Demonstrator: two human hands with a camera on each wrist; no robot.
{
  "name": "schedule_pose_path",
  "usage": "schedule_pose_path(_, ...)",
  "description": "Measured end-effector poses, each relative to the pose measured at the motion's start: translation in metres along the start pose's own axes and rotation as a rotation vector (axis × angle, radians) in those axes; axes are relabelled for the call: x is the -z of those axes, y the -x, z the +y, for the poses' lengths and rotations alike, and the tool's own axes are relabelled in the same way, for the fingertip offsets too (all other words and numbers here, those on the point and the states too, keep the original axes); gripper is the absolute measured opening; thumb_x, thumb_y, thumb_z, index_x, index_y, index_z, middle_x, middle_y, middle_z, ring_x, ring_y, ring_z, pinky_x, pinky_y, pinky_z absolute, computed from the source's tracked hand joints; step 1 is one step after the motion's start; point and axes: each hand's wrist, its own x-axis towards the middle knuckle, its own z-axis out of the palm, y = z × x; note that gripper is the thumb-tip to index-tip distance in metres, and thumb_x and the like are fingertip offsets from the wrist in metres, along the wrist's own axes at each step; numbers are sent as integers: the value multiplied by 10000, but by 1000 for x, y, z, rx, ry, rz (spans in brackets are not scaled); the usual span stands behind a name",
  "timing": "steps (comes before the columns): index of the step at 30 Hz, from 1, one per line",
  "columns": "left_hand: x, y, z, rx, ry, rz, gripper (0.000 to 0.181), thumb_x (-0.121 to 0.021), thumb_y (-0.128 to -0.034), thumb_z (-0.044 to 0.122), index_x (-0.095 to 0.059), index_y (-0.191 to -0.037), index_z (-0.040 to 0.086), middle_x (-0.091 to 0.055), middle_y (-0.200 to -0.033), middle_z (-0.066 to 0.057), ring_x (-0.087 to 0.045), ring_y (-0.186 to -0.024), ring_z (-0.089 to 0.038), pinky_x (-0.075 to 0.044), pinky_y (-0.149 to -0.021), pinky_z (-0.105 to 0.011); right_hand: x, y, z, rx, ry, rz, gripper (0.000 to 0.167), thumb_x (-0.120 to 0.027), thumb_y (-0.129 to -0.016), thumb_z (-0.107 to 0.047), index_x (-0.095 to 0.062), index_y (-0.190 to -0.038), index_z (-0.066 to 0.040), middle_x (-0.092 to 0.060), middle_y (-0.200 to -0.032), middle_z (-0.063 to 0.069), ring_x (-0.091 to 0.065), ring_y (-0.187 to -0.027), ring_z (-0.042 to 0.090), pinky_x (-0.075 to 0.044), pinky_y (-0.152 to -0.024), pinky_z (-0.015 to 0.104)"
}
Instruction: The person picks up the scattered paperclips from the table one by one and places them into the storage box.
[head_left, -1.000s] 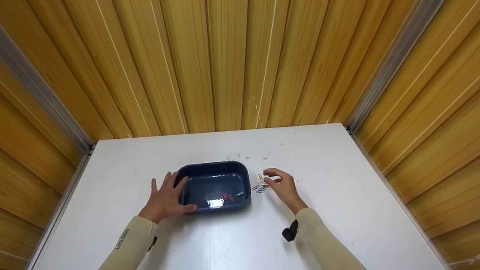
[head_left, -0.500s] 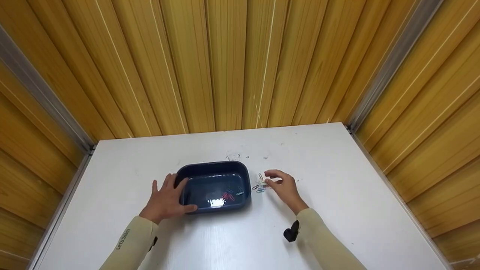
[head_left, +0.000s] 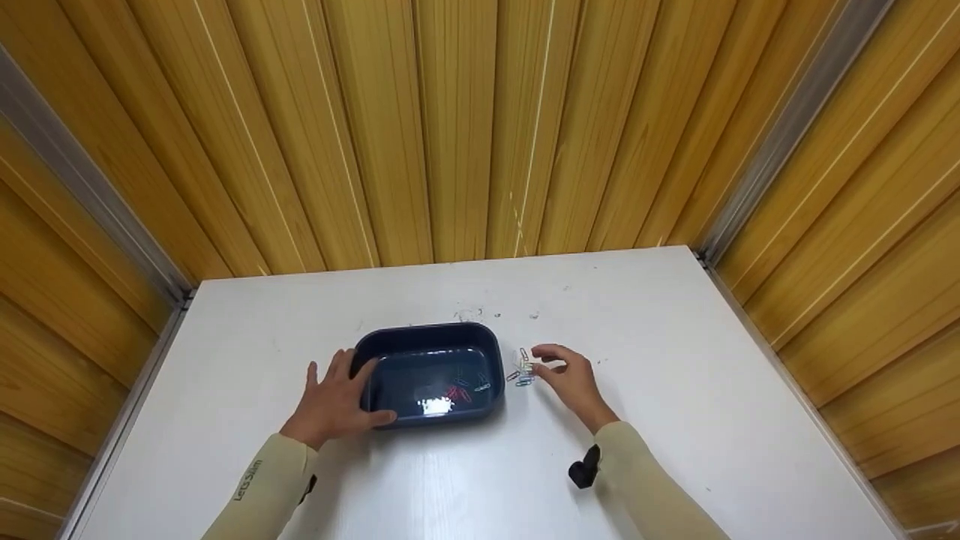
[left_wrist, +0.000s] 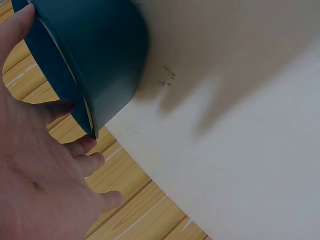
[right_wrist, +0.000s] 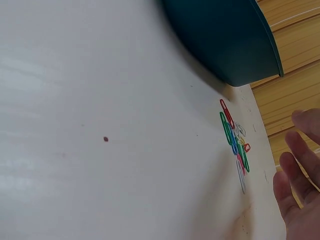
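Note:
A dark blue rectangular tub point(head_left: 427, 421) stands on the white table with several paper clips inside, among them red clips point(head_left: 459, 394). My left hand point(head_left: 330, 401) lies across its left end, fingers spread and fairly straight. The thumb touches the near rim, and one finger reaches inside the rim. Just right of the tub lies a small pile of coloured paper clips point(right_wrist: 232, 135), red, green, blue and whitish. Over that pile's right side hovers my right hand point(head_left: 574, 382), thumb and index finger curved with a gap between them. No clip shows in its fingers.
The white table point(head_left: 465, 480) ends at a yellow wood-patterned wall point(head_left: 457, 150) at the back, with matching panels at both sides. Dark marks point(head_left: 472, 311) dot the surface behind the tub. A small black device point(head_left: 583, 466) sits at the right wrist.
My right hand has shifted very slightly nearer to me beside the clip pile. The left hand and the tub keep their place.

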Motion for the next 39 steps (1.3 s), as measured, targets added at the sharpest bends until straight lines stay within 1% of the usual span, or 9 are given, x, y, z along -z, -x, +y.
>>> schedule_pose_path(4,0,0,-1,0,10,1,977,-694,-743,643,-373,-1487,97,-241,-1557,-252,-179,-1462,-443,-61,-1120,-722,-2,1,1,1,-7,1,276,-729,-847,-82,-708,-1121,-106,-706,-1128,22,-622,-1067,249,-531,-835,284)
schedule_pose_path(8,1,1,-1,0,15,-1,988,-691,-738,654,-372,-1486,92,-243,-1558,-245,-184,-1461,-442,-67,-1118,-723,-4,1,2,8,-18,2,278,-727,-843,-64,-709,-1117,-108,-708,-1116,30,-627,-1052,233,-531,-827,276)
schedule_pose_path(17,0,0,0,19,13,-20,959,-702,-753,615,-360,-1496,116,-223,-1569,-231,-164,-1470,-426,-39,-1135,-704,-7,4,7,-22,-19,-25,286,-726,-847,-72,-707,-1127,-124,-707,-1109,-4,-626,-1030,192,-520,-826,252)
schedule_pose_path(24,2,0,2,27,18,-38,966,-693,-753,628,-358,-1497,112,-215,-1575,-239,-149,-1473,-437,-30,-1134,-702,-9,4,10,1,-44,-20,262,-717,-844,-34,-713,-1098,-97,-714,-1081,59,-631,-950,200,-520,-770,220)
schedule_pose_path(29,1,0,3,29,27,-42,957,-693,-760,620,-352,-1500,118,-204,-1580,-233,-142,-1476,-432,-19,-1138,-698,-11,5,11,0,-56,-32,270,-717,-842,-26,-709,-1103,-94,-721,-1076,69,-637,-948,199,-526,-777,205)
schedule_pose_path(35,-1,-1,1,33,35,-43,960,-691,-759,623,-348,-1503,122,-191,-1585,-224,-135,-1478,-426,-8,-1140,-693,-13,6,15,7,-40,-45,278,-707,-851,-31,-705,-1118,-110,-723,-1085,72,-644,-954,194,-515,-800,226)
schedule_pose_path(39,-1,-1,0,34,34,-38,961,-694,-755,627,-355,-1500,123,-194,-1584,-224,-138,-1478,-427,-10,-1143,-690,-14,6,13,6,-9,-45,281,-706,-847,-21,-713,-1114,-107,-729,-1072,47,-646,-934,176,-511,-780,220)
